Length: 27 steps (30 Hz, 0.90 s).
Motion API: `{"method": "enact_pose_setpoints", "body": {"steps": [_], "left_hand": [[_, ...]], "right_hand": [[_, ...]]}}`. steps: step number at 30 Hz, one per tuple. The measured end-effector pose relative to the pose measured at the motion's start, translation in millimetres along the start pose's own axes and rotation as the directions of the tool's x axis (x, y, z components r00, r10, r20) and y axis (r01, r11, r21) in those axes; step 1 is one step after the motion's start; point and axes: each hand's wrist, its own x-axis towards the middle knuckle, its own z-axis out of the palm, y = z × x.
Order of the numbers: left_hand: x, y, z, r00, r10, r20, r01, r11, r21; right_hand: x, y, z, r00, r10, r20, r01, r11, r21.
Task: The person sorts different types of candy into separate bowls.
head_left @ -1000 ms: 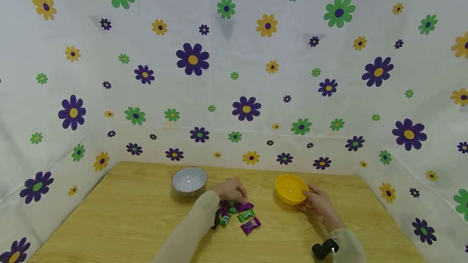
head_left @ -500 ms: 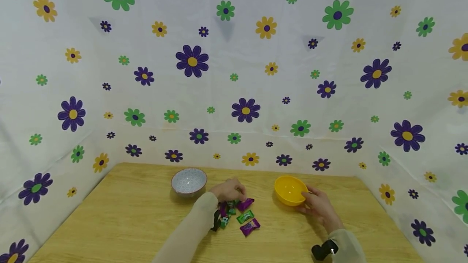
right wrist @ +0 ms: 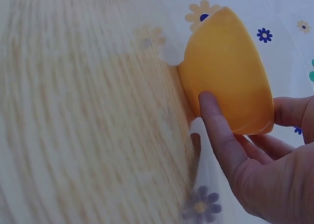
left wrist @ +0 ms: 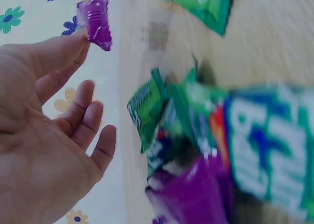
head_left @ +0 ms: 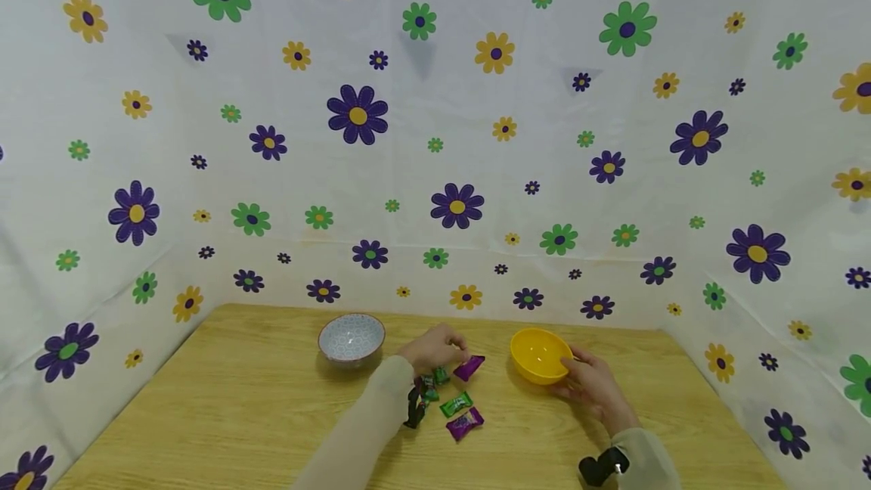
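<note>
My left hand (head_left: 435, 348) pinches a purple-wrapped candy (left wrist: 98, 18) between thumb and forefinger, the other fingers loosely bent. In the head view that candy hangs between the hand and the yellow bowl (head_left: 540, 355). Below the hand lie several more wrapped candies, among them a green candy (head_left: 456, 404) and a purple candy (head_left: 466, 424); the wrist partly hides the rest of the pile. My right hand (head_left: 595, 384) grips the yellow bowl at its right side, thumb at the rim and fingers against the outer wall. The bowl stands upright on the table.
A grey patterned bowl (head_left: 351, 339) with a reddish rim stands left of my left hand. The wooden table (head_left: 258, 399) ends at a white flower-print cloth (head_left: 408, 263) that hangs behind and on both sides. Black wrist cameras sit on both sleeves.
My left hand has picked the purple candy up from the pile and moved slightly right and away with it. My right hand stays at the yellow bowl.
</note>
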Motion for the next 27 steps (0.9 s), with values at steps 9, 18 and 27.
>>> {"method": "enact_pose_setpoints", "body": {"steps": [9,18,27], "left_hand": [[10.1,9.5,19.2,0.996,0.017,-0.083,-0.017,1.000,-0.001],[17.8,28.2,44.9,0.975,0.018,-0.222,-0.037,0.996,-0.084],[31.9,57.2,66.0,0.898,-0.119,-0.424,0.050,0.984,-0.170]], "right_hand": [[0,5,-1.1,1.000,-0.001,0.000,0.001,1.000,-0.029],[-2,9,0.2,1.000,0.004,0.011,-0.004,1.000,-0.016],[1,2,-0.1,0.999,-0.012,0.030,0.012,1.000,0.004]]}}
